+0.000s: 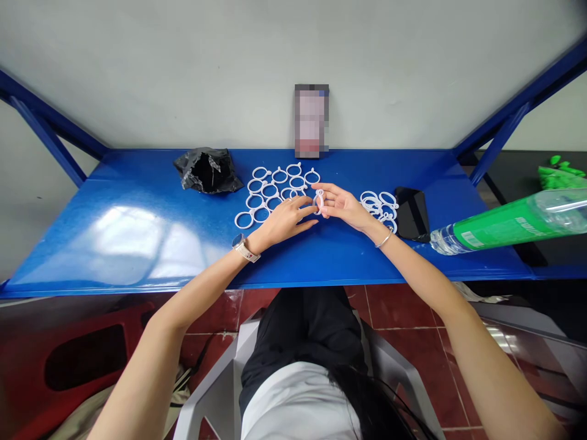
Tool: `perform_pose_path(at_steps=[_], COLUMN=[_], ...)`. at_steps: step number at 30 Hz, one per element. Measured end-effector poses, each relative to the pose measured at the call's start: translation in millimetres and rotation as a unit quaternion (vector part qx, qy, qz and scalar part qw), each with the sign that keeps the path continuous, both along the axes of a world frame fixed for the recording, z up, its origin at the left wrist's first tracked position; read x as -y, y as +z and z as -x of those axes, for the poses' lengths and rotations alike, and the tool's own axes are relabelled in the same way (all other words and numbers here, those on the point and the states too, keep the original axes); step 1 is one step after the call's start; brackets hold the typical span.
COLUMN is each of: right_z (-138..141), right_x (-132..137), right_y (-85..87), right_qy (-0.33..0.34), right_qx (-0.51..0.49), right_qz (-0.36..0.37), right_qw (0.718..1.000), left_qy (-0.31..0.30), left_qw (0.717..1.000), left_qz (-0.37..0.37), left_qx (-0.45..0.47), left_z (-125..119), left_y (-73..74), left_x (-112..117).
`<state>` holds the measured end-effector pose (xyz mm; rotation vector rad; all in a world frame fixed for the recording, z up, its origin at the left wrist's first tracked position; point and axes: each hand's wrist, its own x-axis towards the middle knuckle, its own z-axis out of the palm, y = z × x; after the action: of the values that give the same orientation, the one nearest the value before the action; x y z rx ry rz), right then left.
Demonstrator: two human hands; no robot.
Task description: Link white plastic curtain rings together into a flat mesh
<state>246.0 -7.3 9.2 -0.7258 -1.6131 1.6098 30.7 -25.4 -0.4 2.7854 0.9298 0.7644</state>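
Both my hands meet over the middle of the blue table (137, 232). My right hand (342, 206) pinches a white plastic ring (320, 199) upright between thumb and fingers. My left hand (287, 220), a watch on its wrist, reaches in with its fingertips touching the same ring. Several white rings laid out flat in rows (275, 189) lie just behind my left hand. A loose heap of white rings (380, 206) sits beside my right wrist.
A crumpled black plastic bag (207, 171) lies at the back left. A phone (311, 120) stands against the wall. A black phone (411, 212) lies right of the heap. A green-labelled water bottle (509, 225) lies at the right edge. Blue frame struts rise at both sides.
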Motion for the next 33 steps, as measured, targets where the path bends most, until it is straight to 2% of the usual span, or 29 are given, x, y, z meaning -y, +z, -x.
perform_pose_path(at_steps=[6, 11, 13, 16, 20, 22, 33], right_z=[0.1, -3.1, -3.3, -2.1, -0.2, 0.1, -2.6], right_x=[2.2, 3.3, 4.3, 6.3, 9.1, 10.3, 8.8], right_y=[2.2, 6.6, 7.5, 6.7, 5.4, 5.6, 3.1], right_qy=[-0.008, -0.049, -0.077, -0.126, -0.159, -0.164, -0.181], right_qx=[0.009, 0.06, 0.089, 0.13, 0.158, 0.166, 0.215], right_qz=[-0.008, -0.064, -0.115, -0.184, -0.244, -0.266, -0.399], right_qw=[1.0, 0.995, 0.986, 0.966, 0.943, 0.935, 0.873], left_qy=[-0.01, -0.008, -0.003, -0.01, -0.018, -0.023, -0.012], left_qw=[0.999, 0.985, 0.969, 0.927, 0.883, 0.877, 0.879], left_qz=[0.024, 0.109, 0.171, 0.273, 0.347, 0.359, 0.344], left_qx=[0.048, 0.13, 0.176, 0.257, 0.315, 0.319, 0.331], left_z=[1.0, 1.6, 2.3, 3.6, 4.8, 5.1, 5.7], left_y=[3.1, 16.8, 22.2, 26.1, 25.4, 24.8, 25.1], left_x=[-0.8, 2.1, 2.7, 1.8, -1.4, -2.5, 0.4])
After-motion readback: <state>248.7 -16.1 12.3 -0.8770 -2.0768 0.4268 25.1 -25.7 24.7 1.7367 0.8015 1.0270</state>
